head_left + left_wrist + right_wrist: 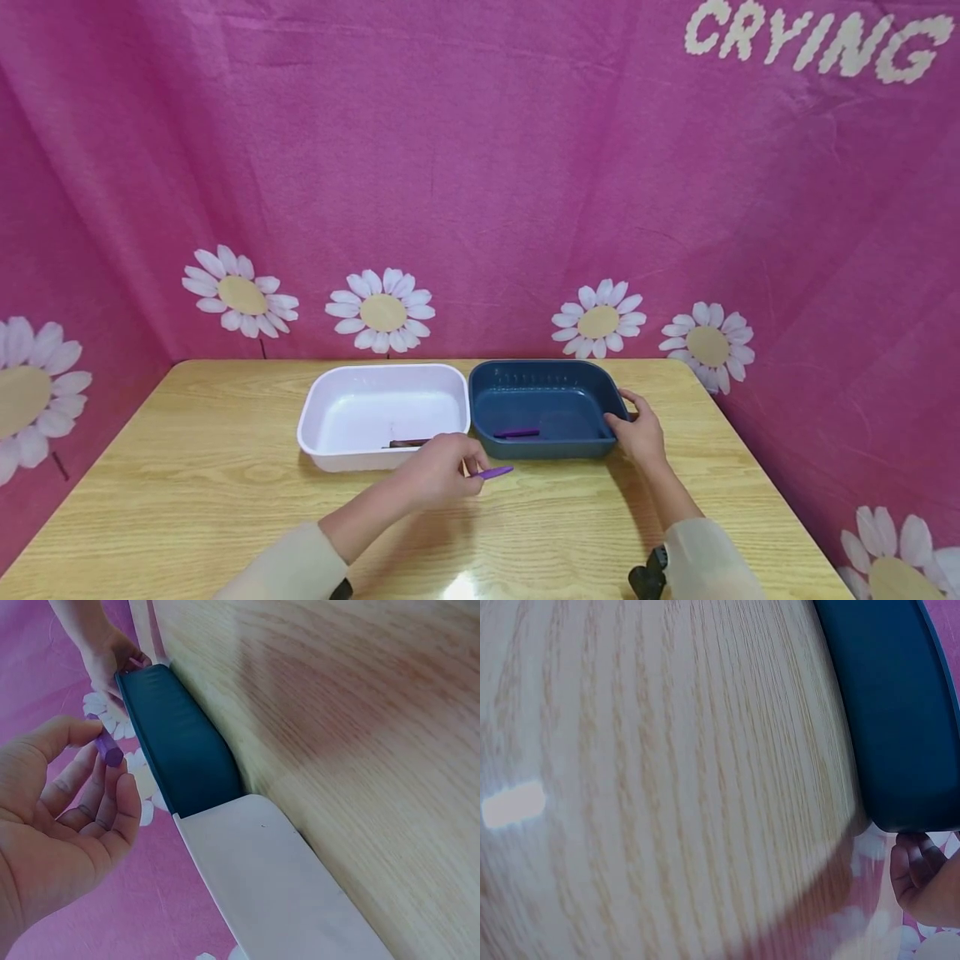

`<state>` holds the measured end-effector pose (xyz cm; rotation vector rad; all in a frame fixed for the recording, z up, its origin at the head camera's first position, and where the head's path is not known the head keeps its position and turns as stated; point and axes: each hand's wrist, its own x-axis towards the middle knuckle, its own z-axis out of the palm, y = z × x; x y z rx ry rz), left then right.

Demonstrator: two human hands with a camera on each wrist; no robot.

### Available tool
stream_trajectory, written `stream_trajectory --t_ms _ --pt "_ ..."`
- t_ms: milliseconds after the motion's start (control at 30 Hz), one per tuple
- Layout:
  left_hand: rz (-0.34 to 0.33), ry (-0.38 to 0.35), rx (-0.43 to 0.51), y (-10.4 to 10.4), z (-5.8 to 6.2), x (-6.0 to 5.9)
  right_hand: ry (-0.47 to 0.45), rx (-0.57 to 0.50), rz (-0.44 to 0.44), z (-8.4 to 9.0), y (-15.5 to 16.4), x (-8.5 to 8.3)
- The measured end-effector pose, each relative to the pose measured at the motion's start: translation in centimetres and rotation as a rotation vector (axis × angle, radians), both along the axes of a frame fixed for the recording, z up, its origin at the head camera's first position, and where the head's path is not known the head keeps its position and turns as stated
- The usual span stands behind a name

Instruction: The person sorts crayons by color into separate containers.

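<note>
My left hand [442, 473] pinches a purple stick [495, 472] just in front of the gap between two tubs; the left wrist view shows the purple stick [107, 748] between thumb and fingers. A white tub [382, 414] holds a brown stick [408, 443]. Beside it, a dark blue tub [543, 408] holds another purple stick [516, 433]. My right hand [637, 429] grips the blue tub's right rim; in the right wrist view its fingertips [919, 862] curl at the blue tub [892, 712] corner.
Both tubs stand side by side at the back of a wooden table [225, 500]. A pink cloth with daisies [382, 310] hangs close behind and at both sides. A black strap [645, 575] sits on my right wrist.
</note>
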<state>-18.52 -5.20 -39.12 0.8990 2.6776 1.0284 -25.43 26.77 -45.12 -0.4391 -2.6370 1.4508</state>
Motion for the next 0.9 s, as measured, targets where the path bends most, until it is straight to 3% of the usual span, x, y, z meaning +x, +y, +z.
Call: stream_trajectory --t_ms 400,633,900 --pt "0.000 0.059 0.018 0.4 0.5 -1.7 0.000 -0.002 0.007 0.1 0.0 0.1" --pt "0.040 -0.005 0.044 1.1 0.8 -2.8 0.003 0.004 0.007 0.1 -0.1 0.1" --pt "0.053 -0.010 0.107 2.0 0.3 -4.0 0.005 -0.001 0.004 0.0 -0.1 0.1"
